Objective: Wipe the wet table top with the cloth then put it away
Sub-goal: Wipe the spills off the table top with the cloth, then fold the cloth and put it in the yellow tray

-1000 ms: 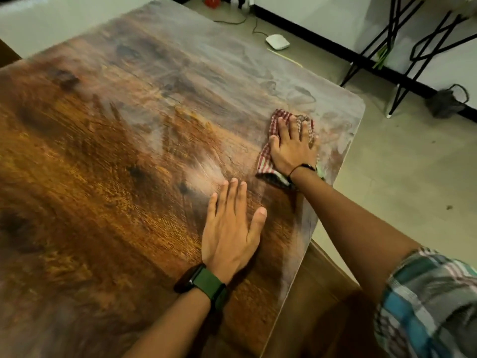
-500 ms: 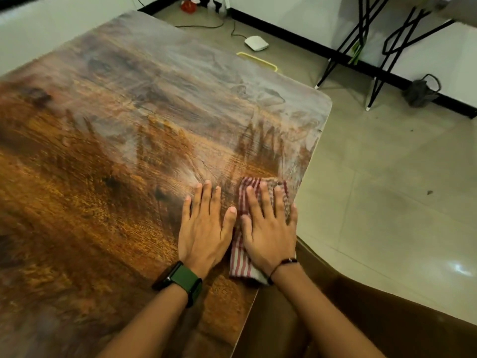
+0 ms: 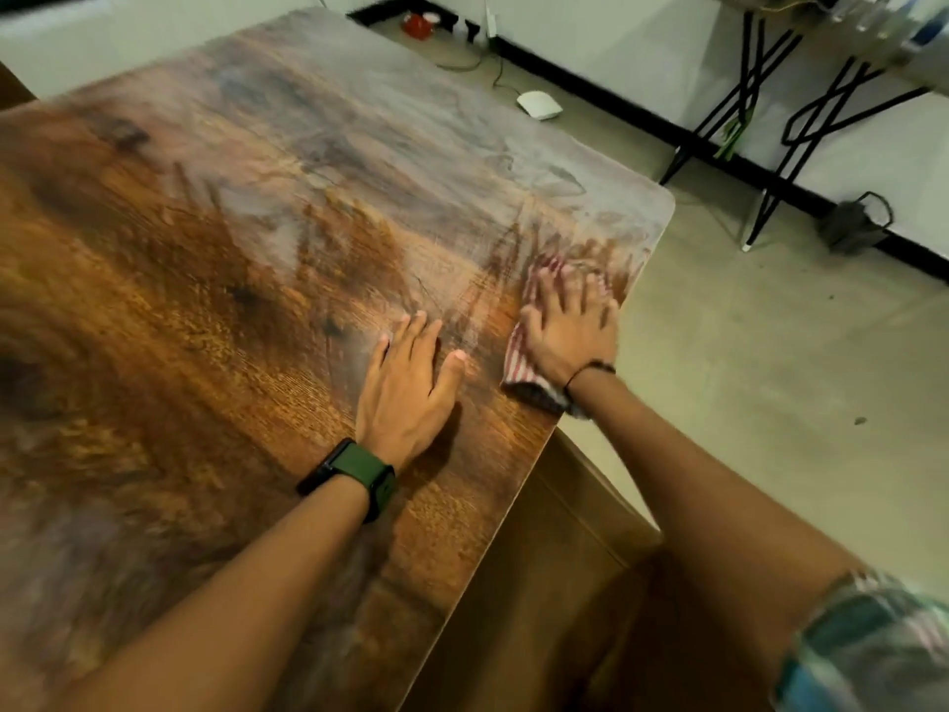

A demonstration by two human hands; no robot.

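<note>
A red-and-white checked cloth lies flat on the wooden table top, close to its right edge. My right hand presses down on the cloth with spread, straight fingers and covers most of it. My left hand rests flat on the bare wood just left of the cloth, fingers straight, a green watch on its wrist. Pale wet streaks and smears show on the far half of the table, around and beyond the cloth.
The table's right edge and rounded far corner border a tiled floor. On the floor lie a white device with a cable, a red object and a dark adapter. Black metal legs stand by the wall. A brown surface sits below the near edge.
My right hand pulled the cloth from near the far corner towards me, then pushed it away again along the right edge. The left hand stays flat on the wood.
</note>
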